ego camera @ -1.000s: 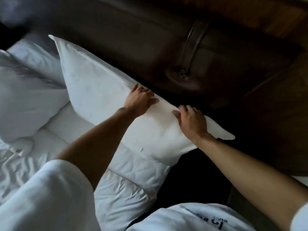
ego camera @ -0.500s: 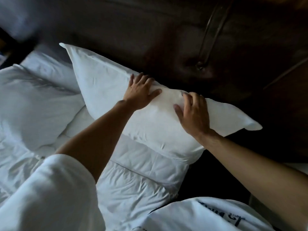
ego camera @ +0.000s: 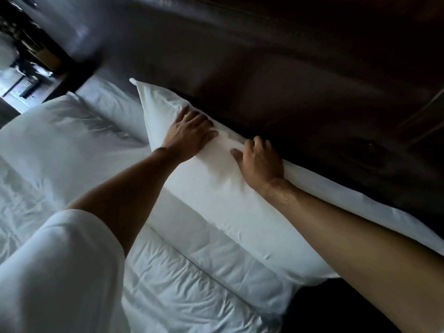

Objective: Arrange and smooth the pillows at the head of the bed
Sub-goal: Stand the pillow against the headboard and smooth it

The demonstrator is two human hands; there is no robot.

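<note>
A white pillow (ego camera: 216,195) stands on its long edge against the dark headboard (ego camera: 288,80), running from upper left to lower right. My left hand (ego camera: 187,135) lies flat on its upper face near the top edge, fingers spread, thumb out. My right hand (ego camera: 260,164) sits just right of it, its fingers curled over the pillow's top edge by the headboard. Small creases show in the cloth between the two hands. A second white pillow (ego camera: 60,145) lies flat on the bed to the left, apart from both hands.
White quilted bedding (ego camera: 192,284) covers the mattress below the pillow. My white sleeves fill the lower left. Dark furniture and a bright window area (ego camera: 28,56) are at the upper left. Dark floor shows past the bed's right corner (ego camera: 324,308).
The pillow has gone from tilted over the bed's corner to lying along the headboard. Both hands slid up to its top edge, and the right fingers have curled over it.
</note>
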